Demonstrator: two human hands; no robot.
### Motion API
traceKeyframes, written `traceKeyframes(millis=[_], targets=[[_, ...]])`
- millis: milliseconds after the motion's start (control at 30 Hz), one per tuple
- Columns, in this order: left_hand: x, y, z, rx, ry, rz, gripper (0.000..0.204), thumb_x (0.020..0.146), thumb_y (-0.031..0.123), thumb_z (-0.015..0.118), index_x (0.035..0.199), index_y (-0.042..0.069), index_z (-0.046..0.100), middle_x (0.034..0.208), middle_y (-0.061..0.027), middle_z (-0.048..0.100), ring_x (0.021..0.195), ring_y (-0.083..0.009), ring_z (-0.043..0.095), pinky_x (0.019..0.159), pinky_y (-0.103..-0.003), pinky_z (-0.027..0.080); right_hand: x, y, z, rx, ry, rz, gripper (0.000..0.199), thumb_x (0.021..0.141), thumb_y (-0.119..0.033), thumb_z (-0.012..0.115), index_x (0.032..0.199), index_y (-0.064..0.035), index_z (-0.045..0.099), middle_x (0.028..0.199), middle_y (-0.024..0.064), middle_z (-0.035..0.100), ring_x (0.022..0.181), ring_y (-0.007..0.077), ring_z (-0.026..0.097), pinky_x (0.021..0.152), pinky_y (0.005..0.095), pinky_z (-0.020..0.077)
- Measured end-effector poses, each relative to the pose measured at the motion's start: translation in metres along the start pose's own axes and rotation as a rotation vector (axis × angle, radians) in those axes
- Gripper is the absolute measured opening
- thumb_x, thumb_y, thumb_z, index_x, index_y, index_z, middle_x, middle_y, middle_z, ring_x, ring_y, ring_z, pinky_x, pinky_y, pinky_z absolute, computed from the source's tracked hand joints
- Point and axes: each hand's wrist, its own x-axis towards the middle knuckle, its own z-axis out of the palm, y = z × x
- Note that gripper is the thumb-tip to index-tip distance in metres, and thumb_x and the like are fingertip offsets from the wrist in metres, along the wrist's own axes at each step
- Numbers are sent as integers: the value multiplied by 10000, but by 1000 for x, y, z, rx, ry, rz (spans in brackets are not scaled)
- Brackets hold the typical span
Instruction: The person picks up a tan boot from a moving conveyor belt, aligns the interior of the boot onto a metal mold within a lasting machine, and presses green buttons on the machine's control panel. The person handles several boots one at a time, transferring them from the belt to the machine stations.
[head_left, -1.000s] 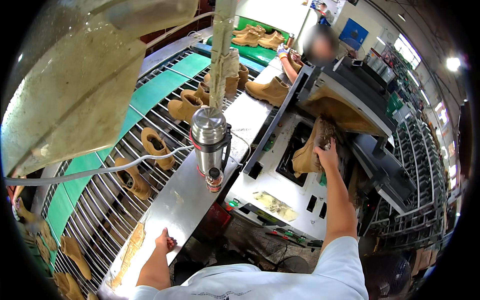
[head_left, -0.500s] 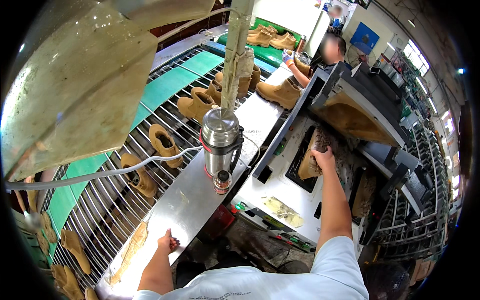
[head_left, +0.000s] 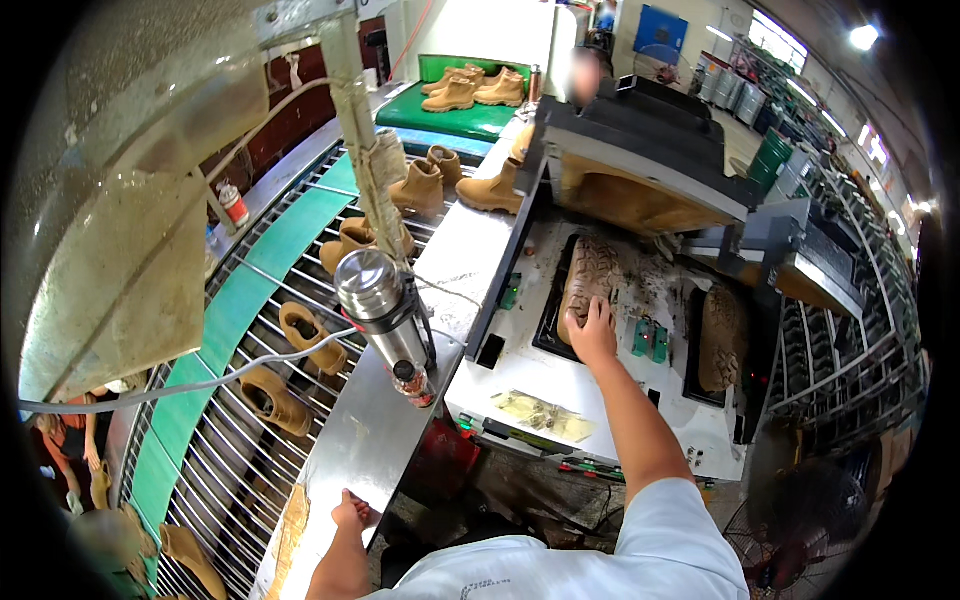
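Two tan soles in the press, one under the right hand (head_left: 594, 335)

Fingers spread flat on the treaded sole (head_left: 588, 282); second sole (head_left: 722, 337) right of it. Left hand (head_left: 352, 514) curled on the steel table edge (head_left: 372, 440).

Tan boot (head_left: 588, 285), sole up, seated in the press's left well

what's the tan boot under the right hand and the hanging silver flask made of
Tan upturned boot: sole looks like moulded rubber, matte, with deep tread lugs, under the right hand. Hanging silver flask: likely stainless steel, brushed, with bright highlights.
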Motion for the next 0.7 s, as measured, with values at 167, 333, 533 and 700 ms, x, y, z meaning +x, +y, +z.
traceKeyframes(millis=[167,333,533,700], targets=[[30,-44,75,-111,-38,142,367,906,339,490,858,-15,572,784,-160,611,591,-240,571,492,-336,458,-119,63,34,236,410,-476,407,737,-129,693,1107,-21,563,1125,185,582,1082,378,529,932,451,431],[-129,12,216,-246,-609,-138,845,919,512,440,1482,2,70,1550,-169,124,1411,-334,178,1154,-466,158,-255,108,24,361,224,-364,135,687,-47,627,822,-53,628,820,139,621,795,346,598,716,419,498],[-169,40,216,-16,-1090,-97,506,981,447,352,1277,53,466,1314,-115,494,1195,-327,469,1017,-456,382,-237,197,-4,343,570,-187,168,716,-9,632,881,-30,604,781,134,589,692,311,583,635,373,481],[-50,-3,83,592,-867,145,303,932,281,409,1142,96,525,1169,-135,550,1020,-337,515,936,-468,418,-144,261,-61,172,821,-31,359,678,-67,676,1022,-48,575,958,135,589,892,344,569,764,421,469]])
